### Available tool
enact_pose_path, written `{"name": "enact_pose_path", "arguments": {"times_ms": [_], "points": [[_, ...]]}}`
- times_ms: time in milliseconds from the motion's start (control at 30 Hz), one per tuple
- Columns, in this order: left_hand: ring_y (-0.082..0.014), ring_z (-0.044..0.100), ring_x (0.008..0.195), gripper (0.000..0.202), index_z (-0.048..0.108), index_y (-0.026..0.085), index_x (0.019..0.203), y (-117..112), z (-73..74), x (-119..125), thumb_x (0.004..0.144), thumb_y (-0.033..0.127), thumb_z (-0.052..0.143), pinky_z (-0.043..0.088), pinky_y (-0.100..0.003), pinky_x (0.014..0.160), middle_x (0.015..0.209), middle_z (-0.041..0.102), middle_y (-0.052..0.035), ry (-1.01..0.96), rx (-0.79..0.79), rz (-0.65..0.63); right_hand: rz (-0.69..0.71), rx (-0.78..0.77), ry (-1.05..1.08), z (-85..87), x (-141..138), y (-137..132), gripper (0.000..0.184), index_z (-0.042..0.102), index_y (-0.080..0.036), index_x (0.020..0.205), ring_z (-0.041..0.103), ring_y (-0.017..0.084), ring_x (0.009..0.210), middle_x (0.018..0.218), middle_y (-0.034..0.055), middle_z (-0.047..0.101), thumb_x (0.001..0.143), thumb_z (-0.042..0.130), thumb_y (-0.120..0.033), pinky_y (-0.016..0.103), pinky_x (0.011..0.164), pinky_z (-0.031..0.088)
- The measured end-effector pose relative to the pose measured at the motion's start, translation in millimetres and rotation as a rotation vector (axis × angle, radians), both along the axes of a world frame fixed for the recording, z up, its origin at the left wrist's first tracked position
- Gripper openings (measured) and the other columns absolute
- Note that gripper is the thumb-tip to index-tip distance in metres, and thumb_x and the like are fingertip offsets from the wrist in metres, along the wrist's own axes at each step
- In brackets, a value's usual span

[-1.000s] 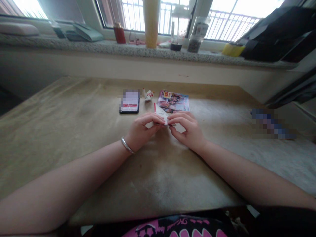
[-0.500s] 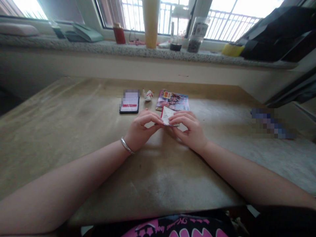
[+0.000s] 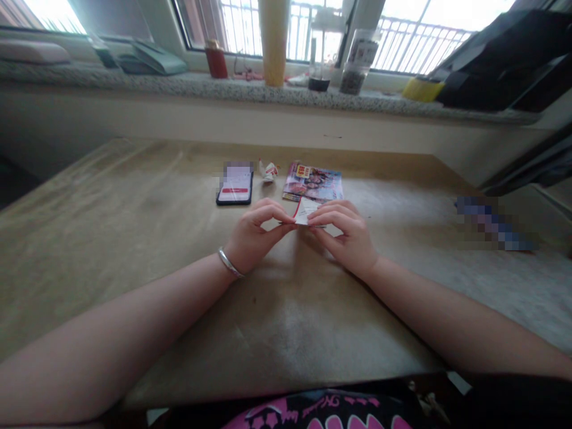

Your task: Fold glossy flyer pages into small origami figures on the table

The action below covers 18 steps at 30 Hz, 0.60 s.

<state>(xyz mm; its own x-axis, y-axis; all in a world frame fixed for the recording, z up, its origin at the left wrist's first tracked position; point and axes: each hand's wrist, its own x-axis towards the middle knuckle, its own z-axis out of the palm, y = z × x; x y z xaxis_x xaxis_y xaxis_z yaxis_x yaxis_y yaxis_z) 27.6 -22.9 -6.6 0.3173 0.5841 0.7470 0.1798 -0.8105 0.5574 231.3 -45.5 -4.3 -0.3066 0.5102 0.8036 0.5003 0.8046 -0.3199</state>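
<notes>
Between my two hands is a small piece of folded paper (image 3: 304, 210), white with a red edge, held just above the table. My left hand (image 3: 257, 231), with a silver bangle at the wrist, pinches its left side between thumb and fingertips. On the other side my right hand (image 3: 346, 235) grips the paper, thumb underneath and fingers across the top, hiding part of it. Right behind the paper lies a colourful printed booklet (image 3: 318, 183) with a yellow label. A crumpled white and red paper piece (image 3: 269, 173) rests left of the booklet.
A phone (image 3: 235, 185) with a lit screen lies left of the crumpled piece. At the far right of the table (image 3: 277, 333) is a blurred bluish item (image 3: 491, 223). Bottles, a yellow cylinder (image 3: 273, 47) and a dark bag (image 3: 504, 59) line the windowsill (image 3: 179, 83).
The raised part of the folded paper stands slightly lower and narrower between my fingers. Both hands keep their grip and have barely moved.
</notes>
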Motion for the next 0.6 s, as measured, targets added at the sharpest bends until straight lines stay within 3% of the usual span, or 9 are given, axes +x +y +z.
{"name": "enact_pose_path", "arguments": {"times_ms": [200, 433, 600], "points": [[-0.0117, 0.058, 0.073, 0.006, 0.064, 0.018, 0.077, 0.7, -0.7, -0.3, 0.080, 0.019, 0.069, 0.049, -0.025, 0.068, 0.076, 0.061, -0.0007, -0.008, 0.022, -0.008, -0.017, -0.009, 0.016, 1.0, -0.3, -1.7, 0.008, 0.064, -0.025, 0.087, 0.065, 0.018, 0.088, 0.087, 0.0010, 0.073, 0.083, 0.062, -0.019, 0.039, 0.086, 0.050], [-0.0144, 0.058, 0.072, 0.010, 0.063, 0.018, 0.076, -3.4, 5.9, 0.1, 0.083, 0.024, 0.064, 0.045, -0.030, 0.071, 0.072, 0.064, -0.0012, 0.228, 0.128, 0.122, -0.016, -0.011, -0.009, 0.6, -1.1, -1.5, 0.008, 0.065, -0.027, 0.083, 0.064, 0.019, 0.087, 0.083, -0.0002, 0.073, 0.082, 0.063, -0.019, 0.038, 0.084, 0.050], [-0.0146, 0.059, 0.073, 0.013, 0.063, 0.020, 0.073, -1.8, 4.5, -0.9, 0.083, 0.027, 0.066, 0.044, -0.032, 0.075, 0.073, 0.066, -0.0008, 0.214, 0.182, 0.127, -0.026, -0.041, 0.003, 1.6, -2.0, -4.5, 0.009, 0.064, -0.026, 0.085, 0.063, 0.019, 0.089, 0.084, 0.0006, 0.072, 0.081, 0.063, -0.019, 0.038, 0.085, 0.051]]}}
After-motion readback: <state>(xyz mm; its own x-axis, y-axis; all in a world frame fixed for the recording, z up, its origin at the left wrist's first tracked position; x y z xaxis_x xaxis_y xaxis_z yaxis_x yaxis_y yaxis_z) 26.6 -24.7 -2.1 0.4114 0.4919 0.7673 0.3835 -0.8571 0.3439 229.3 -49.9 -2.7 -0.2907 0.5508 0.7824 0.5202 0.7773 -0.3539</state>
